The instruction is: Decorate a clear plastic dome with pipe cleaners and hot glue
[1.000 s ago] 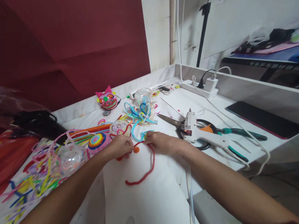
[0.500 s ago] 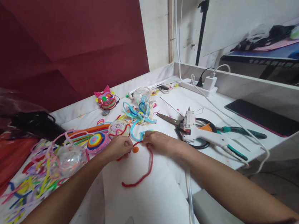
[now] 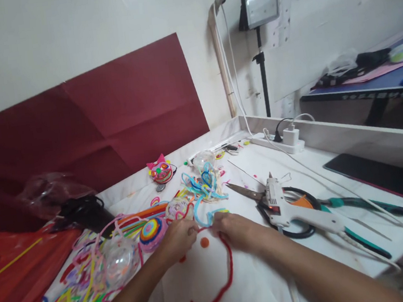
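A red pipe cleaner (image 3: 231,269) curves over white paper (image 3: 254,290), its free end bending toward the lower left. Its upper part passes between my left hand (image 3: 182,238) and my right hand (image 3: 228,230), and both hands pinch it with closed fingers. An orange dot (image 3: 204,242) lies on the paper just below the gap between my hands. Just beyond them are a pale ball with red strands (image 3: 177,209) and a light blue pipe cleaner (image 3: 197,211). Striped in several colours, a round piece (image 3: 152,231) sits left of my left hand.
On the right are a white glue gun (image 3: 278,205), black-handled scissors (image 3: 246,192), green-handled pliers (image 3: 367,204) and a black phone (image 3: 382,176). Loose pipe cleaners (image 3: 75,291) and a clear ball (image 3: 119,262) fill the left. A pink cat-like piece (image 3: 160,171) stands behind.
The camera view has tilted up and shifted, so the table appears lower and a lamp now shows. My hands keep their hold on the red pipe cleaner, with little change between them.
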`<state>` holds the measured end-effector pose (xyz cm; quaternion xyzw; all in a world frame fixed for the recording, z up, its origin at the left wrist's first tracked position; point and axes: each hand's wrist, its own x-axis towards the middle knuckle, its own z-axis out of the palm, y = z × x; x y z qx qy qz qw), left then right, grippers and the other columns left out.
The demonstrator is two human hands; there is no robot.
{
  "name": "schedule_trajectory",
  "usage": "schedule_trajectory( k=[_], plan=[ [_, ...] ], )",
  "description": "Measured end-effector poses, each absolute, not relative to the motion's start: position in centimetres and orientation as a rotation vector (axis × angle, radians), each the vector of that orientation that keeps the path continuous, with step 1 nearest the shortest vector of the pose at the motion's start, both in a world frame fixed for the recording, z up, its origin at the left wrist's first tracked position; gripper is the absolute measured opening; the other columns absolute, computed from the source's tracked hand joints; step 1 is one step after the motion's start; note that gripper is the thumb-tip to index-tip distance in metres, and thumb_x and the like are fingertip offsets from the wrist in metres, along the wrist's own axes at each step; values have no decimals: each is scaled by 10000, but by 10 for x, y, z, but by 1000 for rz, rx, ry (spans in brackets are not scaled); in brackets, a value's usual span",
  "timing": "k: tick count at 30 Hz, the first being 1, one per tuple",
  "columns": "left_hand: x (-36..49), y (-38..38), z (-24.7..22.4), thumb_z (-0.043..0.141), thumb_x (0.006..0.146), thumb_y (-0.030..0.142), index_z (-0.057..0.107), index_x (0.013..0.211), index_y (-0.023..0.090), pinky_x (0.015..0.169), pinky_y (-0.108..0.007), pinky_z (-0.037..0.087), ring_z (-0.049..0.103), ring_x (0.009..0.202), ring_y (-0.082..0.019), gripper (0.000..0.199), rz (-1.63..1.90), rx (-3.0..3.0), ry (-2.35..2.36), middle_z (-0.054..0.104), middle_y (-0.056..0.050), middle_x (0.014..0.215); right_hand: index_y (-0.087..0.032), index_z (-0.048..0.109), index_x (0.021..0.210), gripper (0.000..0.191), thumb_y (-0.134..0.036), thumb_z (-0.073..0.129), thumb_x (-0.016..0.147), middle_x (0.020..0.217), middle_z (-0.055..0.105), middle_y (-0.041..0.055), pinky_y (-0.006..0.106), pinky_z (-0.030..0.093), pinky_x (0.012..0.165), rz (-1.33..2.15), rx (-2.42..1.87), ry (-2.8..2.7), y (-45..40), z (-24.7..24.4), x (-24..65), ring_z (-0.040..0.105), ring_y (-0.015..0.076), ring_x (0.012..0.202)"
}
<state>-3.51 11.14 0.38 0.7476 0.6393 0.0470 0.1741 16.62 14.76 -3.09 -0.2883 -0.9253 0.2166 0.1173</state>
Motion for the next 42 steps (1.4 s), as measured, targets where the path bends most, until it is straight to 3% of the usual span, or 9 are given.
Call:
schedule_trajectory(
  k=[25,42],
  plan=[
    [-33,106,8,434,796,98,642,733,191,645,-245,383,607,708,-154,236,92,2393,1810,672,-12,735,-112,714,918,261,-32,478,839,999,647,133,242,414,665,590,-898,-2783,143,-20,167,628,188,851],
    [-32,99,8,370,888,182,570,789,197,730,-302,426,596,840,-199,224,80,2442,1787,629,-49,848,-95,711,949,235,-51,504,847,1080,662,145,241,427,783,643,-931,-2793,140,-7,173,626,209,978]
  ],
)
